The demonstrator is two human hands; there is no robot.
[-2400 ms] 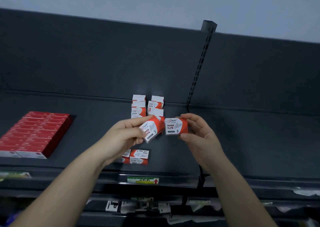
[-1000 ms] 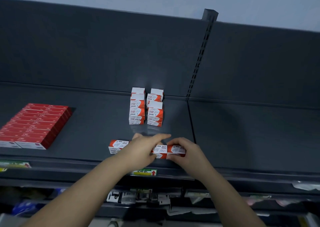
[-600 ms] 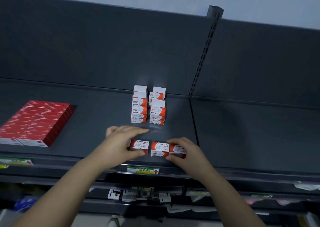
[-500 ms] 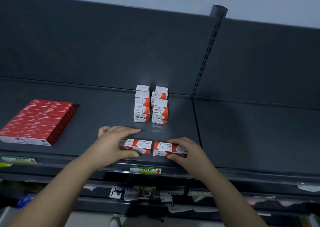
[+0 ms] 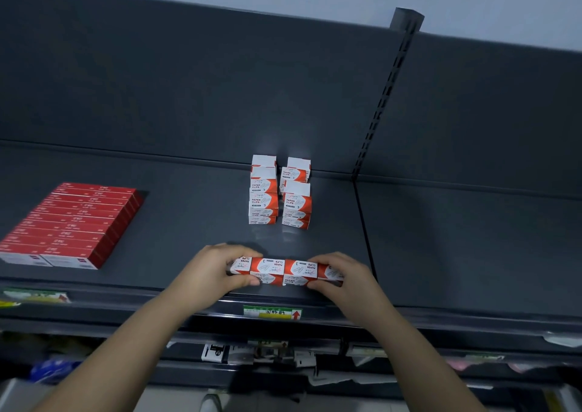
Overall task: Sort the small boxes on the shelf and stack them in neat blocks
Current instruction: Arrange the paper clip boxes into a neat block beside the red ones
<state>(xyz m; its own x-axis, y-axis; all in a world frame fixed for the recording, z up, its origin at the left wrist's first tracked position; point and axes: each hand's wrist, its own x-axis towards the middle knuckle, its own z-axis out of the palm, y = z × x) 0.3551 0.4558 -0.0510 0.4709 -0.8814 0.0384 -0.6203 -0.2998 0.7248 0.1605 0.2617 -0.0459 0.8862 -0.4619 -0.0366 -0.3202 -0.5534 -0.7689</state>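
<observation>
1. a row of paper clip boxes (image 5: 283, 271), orange-red and white, lies side by side across the front part of the dark grey shelf (image 5: 176, 229), close to its front edge and roughly parallel to it.
2. the left hand (image 5: 214, 273) grips the left end of that row: fingers curled over the top and far side, thumb pressed on the near face, so the end box is partly hidden.
3. the right hand (image 5: 343, 277) grips the right end the same way, fingers bent over the top and thumb on the near side.
4. the row is held between the two hands, and its boxes touch one another with no gap showing.
5. the printing on the tops of the held boxes reads upside down from this view.
6. further back, against the back panel (image 5: 189, 90), stand the left stack (image 5: 264, 191) and the right stack (image 5: 296, 197) of the same boxes, just beside each other with a narrow gap between, well apart from the held row.
7. the right stack looks slightly uneven, its rear boxes offset from the front ones.
8. a block of red boxes (image 5: 72, 222) lies flat at the left of the shelf, packed edge to edge, well apart from both hands.
9. a green, yellow and white price label (image 5: 272, 312) with a red arrow sits on the shelf's front lip, just below the row.
10. a slotted upright (image 5: 387, 96) runs up the back panel to the right of the stacks.
11. the goods below (image 5: 261, 351) are too blurred to tell.
</observation>
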